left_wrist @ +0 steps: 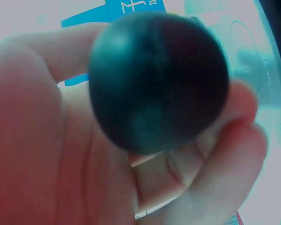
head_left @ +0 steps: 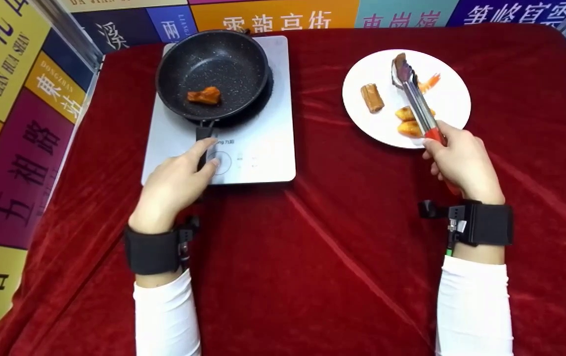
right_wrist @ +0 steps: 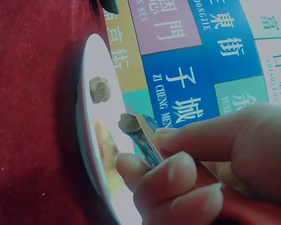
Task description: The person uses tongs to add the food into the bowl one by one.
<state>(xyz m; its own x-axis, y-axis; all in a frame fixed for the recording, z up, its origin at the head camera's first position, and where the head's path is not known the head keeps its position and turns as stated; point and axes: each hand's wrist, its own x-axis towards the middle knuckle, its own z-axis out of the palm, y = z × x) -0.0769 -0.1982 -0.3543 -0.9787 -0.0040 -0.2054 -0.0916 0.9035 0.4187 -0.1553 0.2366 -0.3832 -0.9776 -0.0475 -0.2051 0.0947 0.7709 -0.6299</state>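
My left hand (head_left: 174, 183) grips the black handle (head_left: 203, 148) of a dark speckled frying pan (head_left: 213, 59). The handle's rounded end (left_wrist: 159, 84) fills the middle of the left wrist view, with fingers curled around it. Inside the pan lies a browned chicken drumstick (head_left: 204, 95). My right hand (head_left: 465, 158) holds metal tongs (head_left: 418, 101) with red grips over a white plate (head_left: 362, 123). Between the tongs' tips is a brown piece of food (right_wrist: 129, 123); its kind is unclear. On the plate are a brown roll-shaped piece (head_left: 372, 98), yellow-orange pieces (head_left: 410, 128) and a shrimp-like piece (head_left: 431, 82).
Under the pan stands a silver-white induction cooktop (head_left: 273, 148). A dark red velvet cloth (head_left: 312, 257) covers the table. Colourful panels (head_left: 283, 17) with Chinese lettering stand along the back and the left side.
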